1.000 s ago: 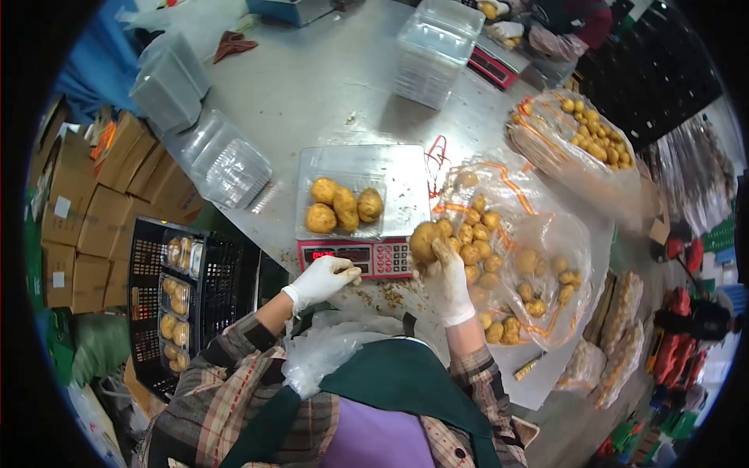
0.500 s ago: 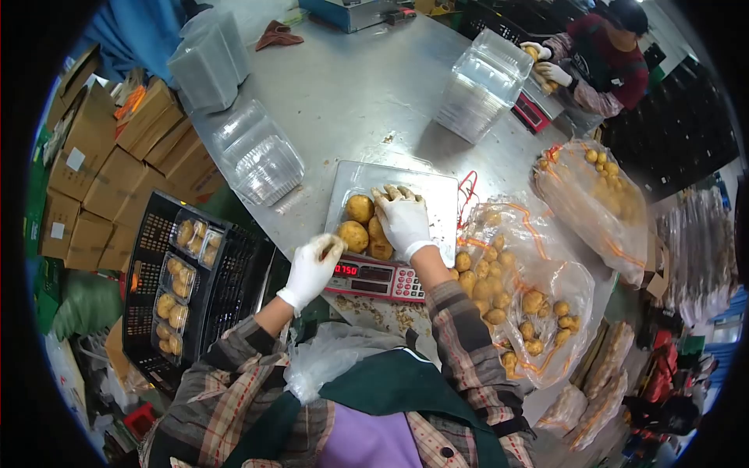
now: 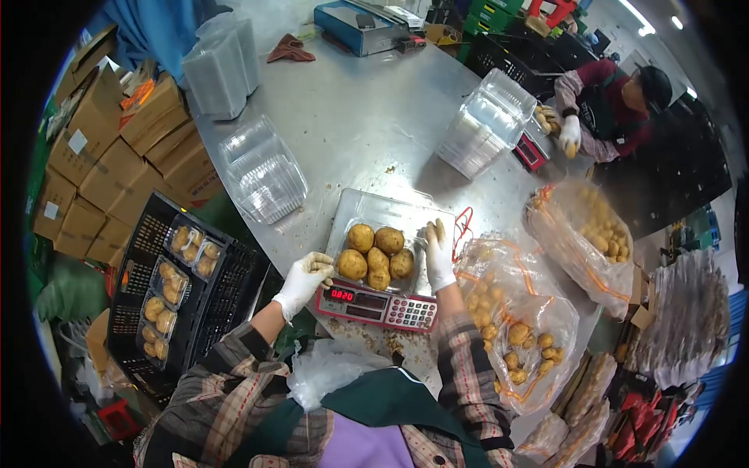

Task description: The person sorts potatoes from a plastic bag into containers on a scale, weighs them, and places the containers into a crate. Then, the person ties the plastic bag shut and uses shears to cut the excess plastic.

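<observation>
A clear plastic tray [image 3: 361, 214] rests on the electronic scale [image 3: 392, 305], whose red display seems to read 0.820. Several potatoes [image 3: 378, 259] sit grouped in it. My left hand [image 3: 303, 286], white-gloved, is at the left side of the potatoes with its fingers curled together; whether they pinch the tray's edge is hidden. My right hand [image 3: 440, 256], also gloved, stands at the right side of the scale. Its fingers are stretched out and hold nothing visible.
Netted bags of potatoes [image 3: 515, 327] lie to the right. Stacked clear trays [image 3: 269, 183] stand at the left, with another stack [image 3: 485, 129] at the back right. A black crate [image 3: 156, 265] holds packed potatoes. A co-worker [image 3: 616, 101] handles potatoes across the table.
My right hand has lifted off the potatoes and moved right, uncovering more of them. The display went from 0.750 to about 0.820. My left hand has drawn slightly left. The view has shifted.
</observation>
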Demonstrator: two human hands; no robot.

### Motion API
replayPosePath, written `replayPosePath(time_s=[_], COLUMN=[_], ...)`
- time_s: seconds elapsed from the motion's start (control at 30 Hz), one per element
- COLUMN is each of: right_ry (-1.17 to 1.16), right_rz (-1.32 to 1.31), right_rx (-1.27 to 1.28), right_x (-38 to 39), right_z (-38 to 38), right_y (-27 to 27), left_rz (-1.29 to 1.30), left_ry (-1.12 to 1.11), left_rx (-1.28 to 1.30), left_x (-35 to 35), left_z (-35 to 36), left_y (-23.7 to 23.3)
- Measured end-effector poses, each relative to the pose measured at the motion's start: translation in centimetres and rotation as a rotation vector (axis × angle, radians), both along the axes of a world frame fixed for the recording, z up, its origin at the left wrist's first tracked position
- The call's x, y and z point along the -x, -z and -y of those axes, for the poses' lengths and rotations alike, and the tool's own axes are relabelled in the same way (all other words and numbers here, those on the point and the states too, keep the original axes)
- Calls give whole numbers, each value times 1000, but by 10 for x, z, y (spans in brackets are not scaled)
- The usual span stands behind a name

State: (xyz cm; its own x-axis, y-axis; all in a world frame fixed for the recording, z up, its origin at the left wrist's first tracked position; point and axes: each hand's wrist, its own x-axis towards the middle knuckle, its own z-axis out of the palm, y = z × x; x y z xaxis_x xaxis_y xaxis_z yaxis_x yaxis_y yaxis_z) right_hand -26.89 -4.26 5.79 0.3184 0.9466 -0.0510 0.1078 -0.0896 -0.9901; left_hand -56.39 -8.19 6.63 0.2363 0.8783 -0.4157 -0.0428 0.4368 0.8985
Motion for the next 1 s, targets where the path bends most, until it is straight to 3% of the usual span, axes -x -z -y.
replayPosePath(time_s=[0.03, 0.07, 0.13, 0.17, 0.27, 0.37, 0.47, 0.5, 0.57, 0.63, 0.67, 0.7, 0.73, 0.8, 0.83, 0.93, 1.0], right_ry=[20, 12, -24, 12, -108, -131, -106, -103, -51, 70, 245, 279, 313, 39, -30, -208, -235], right_rz=[-329, -315, -266, -37, 153, 387, 469, 468, 196, -65, -212, -112, -13, 332, 534, 951, 915], right_rx=[-37, -158, -220, -137, 135, -15, -11, 13, 26, 18, -173, -151, -130, -174, -221, -206, -191], right_x=[-3, -8, -4, -2, 0, 16, 17, 18, 17, 15, 19, 18, 17, 29, 40, 62, 58], right_z=[2, 8, 31, 46, 82, 100, 105, 105, 103, 96, 87, 80, 73, 55, 45, 20, 11], right_y=[7, 13, -25, -40, -44, -45, -33, -33, -42, -50, -47, -47, -45, -38, -36, -37, -34], left_rz=[-41, -6, 65, 135, 302, 366, 282, 194, 18, -258, -393, -371, -477, -690, -692, -1011, -1056], left_ry=[31, 51, 84, 99, 145, 232, 265, 217, 122, 87, 66, 52, 78, 132, 170, 210, 219], left_rx=[-58, -25, 43, 98, 228, 268, 286, 218, 82, -357, -579, -468, -613, -904, -951, -1089, -1091], left_x=[0, 1, 3, 6, 13, 19, 17, 14, 6, -3, -9, -19, -29, -47, -56, -73, -72], left_z=[0, -1, -5, -7, -14, -22, -27, -28, -29, -34, -37, -38, -40, -44, -46, -43, -42], left_y=[-4, -7, -14, -18, -29, -25, -24, -21, -11, -13, -15, -29, -31, -31, -23, -15, -20])
